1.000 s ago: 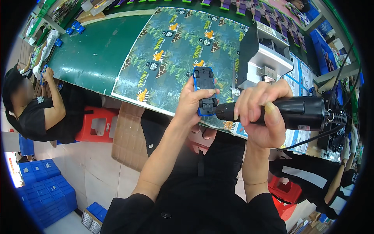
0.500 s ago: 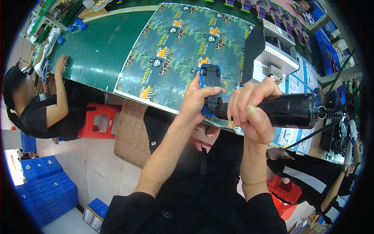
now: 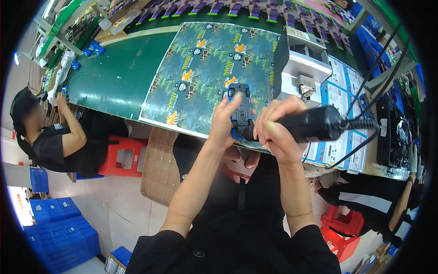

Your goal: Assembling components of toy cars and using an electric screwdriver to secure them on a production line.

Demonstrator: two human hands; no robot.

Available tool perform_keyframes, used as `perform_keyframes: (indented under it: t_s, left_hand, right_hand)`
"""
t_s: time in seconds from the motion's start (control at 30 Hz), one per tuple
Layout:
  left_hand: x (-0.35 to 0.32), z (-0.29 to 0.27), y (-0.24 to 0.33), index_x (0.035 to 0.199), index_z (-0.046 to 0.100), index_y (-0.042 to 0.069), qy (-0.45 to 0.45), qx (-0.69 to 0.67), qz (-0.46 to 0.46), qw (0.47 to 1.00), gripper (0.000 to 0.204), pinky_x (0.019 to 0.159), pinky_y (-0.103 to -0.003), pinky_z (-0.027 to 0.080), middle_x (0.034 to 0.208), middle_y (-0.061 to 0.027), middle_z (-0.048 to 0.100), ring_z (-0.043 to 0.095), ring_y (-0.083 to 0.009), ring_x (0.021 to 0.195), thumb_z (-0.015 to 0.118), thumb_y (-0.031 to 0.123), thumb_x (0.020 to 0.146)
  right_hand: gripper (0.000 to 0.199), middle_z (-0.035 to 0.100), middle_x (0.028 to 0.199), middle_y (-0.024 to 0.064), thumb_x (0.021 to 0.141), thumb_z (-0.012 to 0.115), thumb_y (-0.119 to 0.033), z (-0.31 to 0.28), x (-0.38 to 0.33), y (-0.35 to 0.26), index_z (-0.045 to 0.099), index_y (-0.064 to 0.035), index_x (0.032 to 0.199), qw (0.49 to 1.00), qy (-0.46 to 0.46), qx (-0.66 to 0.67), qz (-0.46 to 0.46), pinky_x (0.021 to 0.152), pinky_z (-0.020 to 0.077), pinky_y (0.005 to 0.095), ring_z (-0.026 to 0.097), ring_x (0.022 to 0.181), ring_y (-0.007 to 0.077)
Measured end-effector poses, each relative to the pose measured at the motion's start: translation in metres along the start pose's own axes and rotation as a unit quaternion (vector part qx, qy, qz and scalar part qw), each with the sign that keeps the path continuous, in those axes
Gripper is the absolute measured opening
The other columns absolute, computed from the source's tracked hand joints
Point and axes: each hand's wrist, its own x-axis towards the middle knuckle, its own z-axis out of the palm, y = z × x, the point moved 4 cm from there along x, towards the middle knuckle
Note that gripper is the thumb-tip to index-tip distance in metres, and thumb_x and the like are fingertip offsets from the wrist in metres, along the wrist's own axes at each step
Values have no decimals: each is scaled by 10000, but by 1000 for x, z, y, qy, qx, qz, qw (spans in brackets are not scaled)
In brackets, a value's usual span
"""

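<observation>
A blue toy car with its black underside facing me rests in my left hand, which grips it along the left side. My right hand is wrapped around a black electric screwdriver held nearly level. Its tip meets the lower end of the car's underside; whether it sits on a screw is too small to tell. A cable trails from the screwdriver's back end to the right. Just beyond my right hand stands a white and black machine on the bench.
A sheet printed with animals covers part of the green bench. Purple and green parts line the far side. At left a co-worker sits on a red stool. Blue boxes are stacked on the floor.
The screwdriver and my right hand have shifted left, and the car has moved slightly left with my left hand. My left thumb has lifted off the car's underside. The whole view has shifted.
</observation>
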Motion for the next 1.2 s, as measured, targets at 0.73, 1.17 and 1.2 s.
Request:
perform_keyframes:
  t_s: [0.73, 1.17, 1.2]
  left_hand:
    - [11, 6, 23, 1359, 468, 36, -133, -144, -106, 975, 653, 674, -352, 548, 1028, -147, 618, 625, -240, 803, 312, 571, 1019]
    - [40, -4, 98, 1306, 527, 160, -281, 841, 327, 328, 815, 887, -415, 412, 969, -64, 537, 547, -225, 979, 670, 672, 689]
    - [39, -14, 114, 1329, 515, 162, -284, 852, 313, 310, 832, 927, -436, 406, 1007, -73, 552, 552, -235, 1010, 671, 673, 691]
  right_hand:
    - [240, 589, 716, 19, 795, 780, 3, -92, -31, -19, 570, -24, 907, 946, 217, -234, -49, 533, 441, 200, 551, 592, 55]
    - [122, 524, 652, 60, 876, 609, -21, -100, -36, -23, 495, -26, 920, 944, 210, -244, -71, 573, 446, 265, 505, 525, 127]
    - [111, 522, 649, 62, 882, 595, -25, -100, -37, -25, 488, -26, 910, 944, 215, -237, -75, 581, 446, 271, 500, 526, 126]
